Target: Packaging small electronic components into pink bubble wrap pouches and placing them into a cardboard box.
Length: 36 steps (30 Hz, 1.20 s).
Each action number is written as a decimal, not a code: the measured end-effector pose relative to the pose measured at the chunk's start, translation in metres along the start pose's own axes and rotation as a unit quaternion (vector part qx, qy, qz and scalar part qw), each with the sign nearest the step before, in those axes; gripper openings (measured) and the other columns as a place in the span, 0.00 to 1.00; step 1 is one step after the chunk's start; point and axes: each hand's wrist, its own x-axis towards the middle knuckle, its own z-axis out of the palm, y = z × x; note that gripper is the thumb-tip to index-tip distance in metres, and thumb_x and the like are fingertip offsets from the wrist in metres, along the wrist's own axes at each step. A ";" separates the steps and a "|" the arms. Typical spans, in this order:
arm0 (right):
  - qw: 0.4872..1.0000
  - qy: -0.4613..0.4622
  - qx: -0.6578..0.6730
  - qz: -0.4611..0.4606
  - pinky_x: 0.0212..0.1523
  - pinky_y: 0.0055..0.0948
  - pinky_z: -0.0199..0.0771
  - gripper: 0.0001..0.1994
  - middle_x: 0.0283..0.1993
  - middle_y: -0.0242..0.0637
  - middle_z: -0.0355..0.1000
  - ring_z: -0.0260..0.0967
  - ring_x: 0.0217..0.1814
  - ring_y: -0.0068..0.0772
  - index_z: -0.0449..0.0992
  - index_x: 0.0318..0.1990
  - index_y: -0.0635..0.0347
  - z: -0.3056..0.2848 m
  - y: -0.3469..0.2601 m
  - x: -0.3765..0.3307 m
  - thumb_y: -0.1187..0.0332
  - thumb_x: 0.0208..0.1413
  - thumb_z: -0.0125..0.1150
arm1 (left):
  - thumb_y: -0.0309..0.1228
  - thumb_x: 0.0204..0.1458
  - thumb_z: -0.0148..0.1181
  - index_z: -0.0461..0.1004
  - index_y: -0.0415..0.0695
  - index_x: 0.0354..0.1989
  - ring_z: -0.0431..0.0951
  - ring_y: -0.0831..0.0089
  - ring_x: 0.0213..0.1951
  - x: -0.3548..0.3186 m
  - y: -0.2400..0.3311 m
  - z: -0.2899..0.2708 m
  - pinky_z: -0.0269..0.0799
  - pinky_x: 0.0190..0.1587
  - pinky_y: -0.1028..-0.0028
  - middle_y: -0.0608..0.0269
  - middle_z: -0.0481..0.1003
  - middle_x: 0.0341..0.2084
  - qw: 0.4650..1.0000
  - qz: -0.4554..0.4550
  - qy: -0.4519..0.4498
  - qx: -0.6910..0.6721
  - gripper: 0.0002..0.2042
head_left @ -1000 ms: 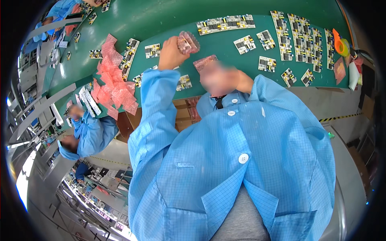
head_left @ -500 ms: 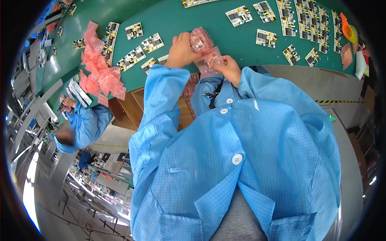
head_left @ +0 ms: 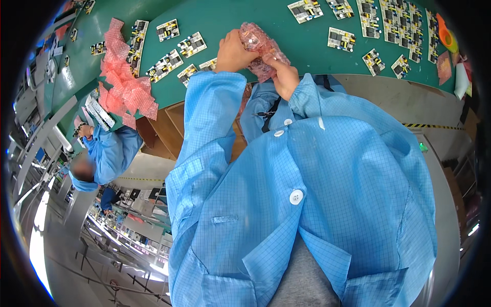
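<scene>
A pink bubble-wrap bundle (head_left: 263,46) lies slantwise at the near edge of the green table, between my two hands. My left hand (head_left: 234,52) is closed on its left side, with the fingertips partly hidden behind the wrap. At its lower right, my right hand (head_left: 285,78) pinches the wrap with thumb and fingers. Small pale and dark spots show through the plastic, but what is inside cannot be made out clearly. Closest to my left hand is a circuit board (head_left: 208,64), partly covered by my sleeve.
Loose circuit boards (head_left: 192,44) lie to the left; more boards (head_left: 341,39) and long board panels (head_left: 394,23) are at right. Pink bubble-wrap sheets (head_left: 125,84) are heaped at left, near a co-worker in blue (head_left: 110,153). An orange-handled tool (head_left: 446,33) lies far right.
The wrap's lower end, which hung past the table edge, is now gathered into a tighter bundle. My right hand has moved up and slightly left along it.
</scene>
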 end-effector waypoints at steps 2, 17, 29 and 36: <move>1.000 -0.012 0.007 -0.005 0.52 0.29 0.67 0.15 0.49 0.31 0.75 0.70 0.51 0.27 0.75 0.49 0.63 0.004 -0.009 0.000 0.73 0.53 0.65 | 0.41 0.30 0.74 0.65 0.37 0.54 0.69 0.42 0.52 0.001 -0.004 0.003 0.67 0.55 0.56 0.43 0.71 0.50 1.000 -0.003 0.014 -0.008 0.39; 0.955 -0.163 -0.186 -0.161 0.45 0.29 0.78 0.14 0.45 0.39 0.77 0.76 0.43 0.31 0.75 0.47 0.67 -0.010 -0.077 0.035 0.70 0.54 0.59 | 0.27 0.40 0.71 0.63 0.33 0.50 0.80 0.67 0.29 0.002 -0.020 0.041 0.77 0.29 0.70 0.53 0.76 0.35 0.981 -0.091 0.071 -0.158 0.29; 0.916 -0.337 -0.211 -0.053 0.51 0.30 0.73 0.25 0.53 0.36 0.72 0.71 0.52 0.27 0.65 0.61 0.61 0.005 -0.131 -0.068 0.72 0.54 0.59 | 0.27 0.48 0.61 0.58 0.43 0.66 0.76 0.63 0.48 -0.055 -0.012 -0.015 0.75 0.48 0.64 0.54 0.72 0.53 0.640 -0.020 -0.144 -0.755 0.34; 0.798 -0.475 -0.351 -0.118 0.61 0.46 0.69 0.32 0.57 0.54 0.68 0.69 0.58 0.47 0.60 0.60 0.66 -0.019 -0.191 -0.164 0.60 0.49 0.63 | 0.37 0.51 0.64 0.69 0.44 0.59 0.73 0.60 0.54 -0.099 0.076 -0.067 0.67 0.59 0.65 0.54 0.69 0.57 0.956 0.253 0.062 -0.133 0.26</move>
